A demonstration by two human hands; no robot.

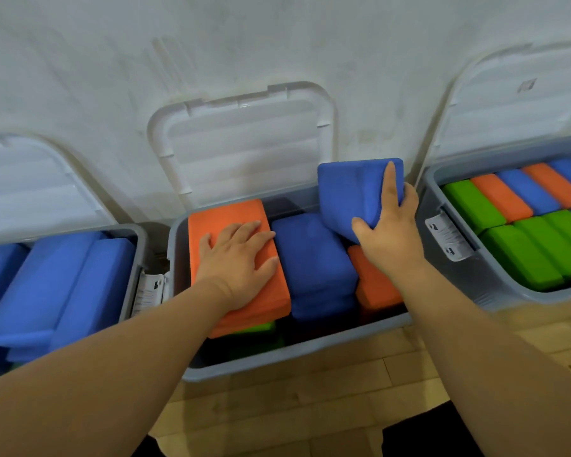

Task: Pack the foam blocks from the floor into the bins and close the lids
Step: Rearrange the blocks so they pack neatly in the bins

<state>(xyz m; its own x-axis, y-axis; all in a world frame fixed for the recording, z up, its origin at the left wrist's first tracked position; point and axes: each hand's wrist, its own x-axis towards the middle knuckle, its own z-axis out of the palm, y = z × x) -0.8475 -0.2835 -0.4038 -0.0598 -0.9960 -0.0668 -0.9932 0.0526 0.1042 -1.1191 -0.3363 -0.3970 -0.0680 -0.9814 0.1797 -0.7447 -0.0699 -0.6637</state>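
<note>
Three grey bins stand along a white wall with their lids leaning back. In the middle bin (297,354) my left hand (236,258) presses flat on an orange foam block (226,222) at the bin's left. My right hand (388,225) grips a blue foam block (350,189), held tilted above the bin's right back corner. Another blue block (314,258) lies in the middle and an orange block (374,285) sits below my right hand. A green block (261,328) shows under the orange one.
The left bin (139,258) holds blue blocks (63,285). The right bin (495,285) is packed with green, orange and blue blocks (521,255). White lids (248,136) lean against the wall. Wooden floor (310,400) lies in front of the bins.
</note>
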